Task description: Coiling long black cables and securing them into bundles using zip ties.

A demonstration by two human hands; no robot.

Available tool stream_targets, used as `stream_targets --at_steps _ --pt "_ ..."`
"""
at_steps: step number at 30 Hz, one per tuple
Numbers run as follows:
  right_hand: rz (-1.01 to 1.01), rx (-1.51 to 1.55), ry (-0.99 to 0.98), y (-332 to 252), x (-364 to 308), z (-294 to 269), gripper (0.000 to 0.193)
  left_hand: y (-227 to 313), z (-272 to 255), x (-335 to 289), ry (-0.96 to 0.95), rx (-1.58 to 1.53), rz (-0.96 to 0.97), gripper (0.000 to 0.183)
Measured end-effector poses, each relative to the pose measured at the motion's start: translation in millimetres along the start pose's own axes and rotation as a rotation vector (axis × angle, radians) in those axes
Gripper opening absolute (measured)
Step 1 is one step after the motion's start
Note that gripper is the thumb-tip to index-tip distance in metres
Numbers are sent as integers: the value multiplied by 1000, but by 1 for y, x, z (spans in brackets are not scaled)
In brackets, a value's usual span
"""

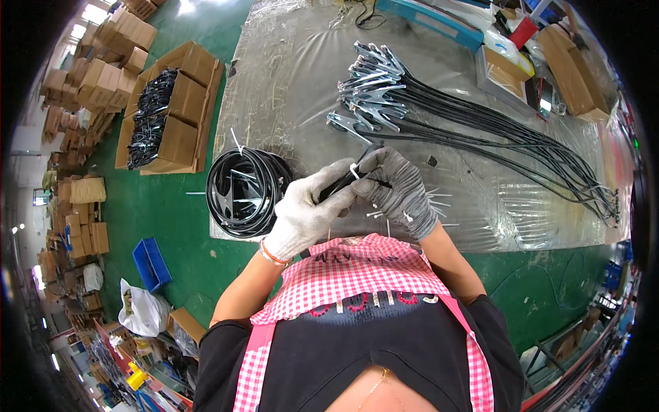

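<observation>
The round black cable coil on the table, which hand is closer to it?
Left. The left hand is just beside the coil, at its right edge; the right hand is farther off to the right, beyond the left hand.

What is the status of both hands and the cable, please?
Left hand, right hand, both gloved, gripping black cable. White tie between them. Coiled cable close beside left hand; metal clamps ahead.
</observation>
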State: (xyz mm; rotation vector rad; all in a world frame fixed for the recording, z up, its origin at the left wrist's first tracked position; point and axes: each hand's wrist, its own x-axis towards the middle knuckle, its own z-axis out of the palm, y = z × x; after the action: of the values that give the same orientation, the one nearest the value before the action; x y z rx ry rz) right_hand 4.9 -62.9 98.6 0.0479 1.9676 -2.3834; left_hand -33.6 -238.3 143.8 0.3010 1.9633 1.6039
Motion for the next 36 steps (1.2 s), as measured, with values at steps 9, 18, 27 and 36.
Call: stream_targets --at_steps 9,18,27,36 --pt "-15 53 26 2 -6 2 29 3 0 -2 6 -32 -47 37" --pt "-34 21 109 -1 -1 6 26 2 5 -4 27 -65 -60 37" --pt "-45 152 86 0 -8 7 24 1 9 -4 17 -113 -51 38" --pt "-265 -382 282 -10 -8 11 20 0 15 -8 0 -70 -16 31"
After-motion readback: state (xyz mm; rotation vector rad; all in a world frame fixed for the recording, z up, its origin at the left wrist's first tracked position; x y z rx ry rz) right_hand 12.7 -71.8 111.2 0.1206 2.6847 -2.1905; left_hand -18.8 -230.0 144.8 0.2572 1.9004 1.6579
